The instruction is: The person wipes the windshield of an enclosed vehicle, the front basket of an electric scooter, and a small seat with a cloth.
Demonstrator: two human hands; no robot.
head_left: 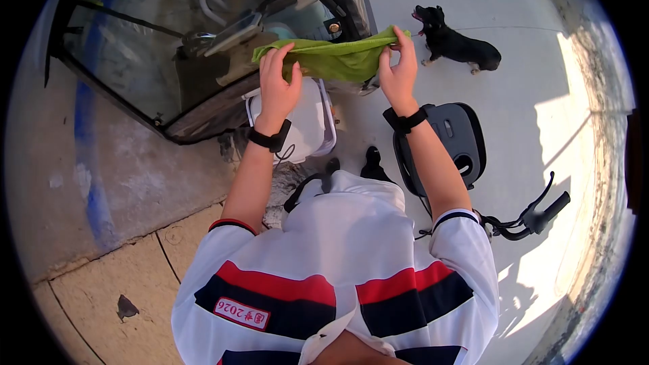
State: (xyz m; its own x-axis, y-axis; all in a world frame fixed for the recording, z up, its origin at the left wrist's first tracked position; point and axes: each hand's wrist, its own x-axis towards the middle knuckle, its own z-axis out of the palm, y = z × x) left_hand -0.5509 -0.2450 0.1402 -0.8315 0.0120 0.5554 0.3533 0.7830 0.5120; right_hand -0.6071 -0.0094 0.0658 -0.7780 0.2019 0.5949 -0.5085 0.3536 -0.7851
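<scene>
A green cloth (pixel 338 57) is stretched between my two hands at the top centre of the head view. My left hand (pixel 279 86) pinches its left end between thumb and fingers. The right end is gripped in my right hand (pixel 399 71), with the fingers over its upper corner. The cloth sags a little in the middle. Below it stands a white lidded bin (pixel 297 122), partly covered by my left hand and wrist. Both wrists wear black bands.
A vehicle with a large clear windshield (pixel 142 47) fills the upper left. On the right are a dark grey lidded container (pixel 449 138) and a handlebar grip (pixel 556 208). A black dog (pixel 460 46) stands at the upper right with its mouth open.
</scene>
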